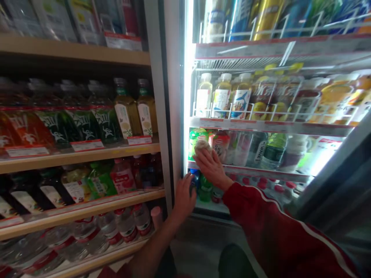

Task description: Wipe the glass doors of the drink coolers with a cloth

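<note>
My right hand (213, 166), in a red sleeve, reaches into an open lit drinks fridge and presses a crumpled light cloth (202, 146) against the bottles on the third shelf, its fingers closed over the cloth. Behind it stand a green bottle (194, 139) and a red-labelled bottle (219, 143). My left hand (185, 195) rests lower, on the fridge's left frame edge, with fingers curled round a blue-capped bottle (194, 178) on the shelf below. A green bottle (205, 189) stands right next to it.
Fridge shelves (269, 125) hold rows of yellow, orange and clear drink bottles, cans on top. The fridge door (333, 181) hangs open at the right. At left, wooden store shelves (78, 156) carry bottled teas, juices and water with price tags.
</note>
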### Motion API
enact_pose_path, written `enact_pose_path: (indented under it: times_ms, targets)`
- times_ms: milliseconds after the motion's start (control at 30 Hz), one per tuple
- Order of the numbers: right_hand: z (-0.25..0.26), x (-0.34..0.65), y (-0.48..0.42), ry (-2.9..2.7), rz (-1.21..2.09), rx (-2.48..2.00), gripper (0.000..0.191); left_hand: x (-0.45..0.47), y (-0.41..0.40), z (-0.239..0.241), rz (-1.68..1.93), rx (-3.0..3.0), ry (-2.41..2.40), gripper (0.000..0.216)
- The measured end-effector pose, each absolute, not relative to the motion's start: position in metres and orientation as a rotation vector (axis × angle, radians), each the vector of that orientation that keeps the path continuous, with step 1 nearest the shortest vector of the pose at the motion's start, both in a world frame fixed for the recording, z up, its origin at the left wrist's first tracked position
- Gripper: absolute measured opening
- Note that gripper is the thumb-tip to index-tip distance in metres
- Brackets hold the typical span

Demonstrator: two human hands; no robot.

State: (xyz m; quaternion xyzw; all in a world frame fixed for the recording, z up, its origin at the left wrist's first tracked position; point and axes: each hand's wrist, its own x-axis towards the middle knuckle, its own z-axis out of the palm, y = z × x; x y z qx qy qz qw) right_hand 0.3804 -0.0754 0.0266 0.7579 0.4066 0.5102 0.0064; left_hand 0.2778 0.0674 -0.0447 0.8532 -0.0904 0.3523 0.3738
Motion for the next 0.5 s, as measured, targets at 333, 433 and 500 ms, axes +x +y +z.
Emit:
enact_pose_path:
  times_ms: [333,433,500]
  targets:
    - [0.049,0.384,-0.083,1.145,1.749,2.401,0.042,0.287,0.062,-0.03,1.117,2.422,-0.339,0.041]
    - [0.036,0.382,-0.084,1.289,1.679,2.315,0.041,0.288,0.06,-0.028,1.136,2.445,-0.365,0.038]
    - [0.042,0.381,-0.085,1.265,1.716,2.364,0.044,0.288,0.059,-0.027,1.124,2.458,-0.359,0.037]
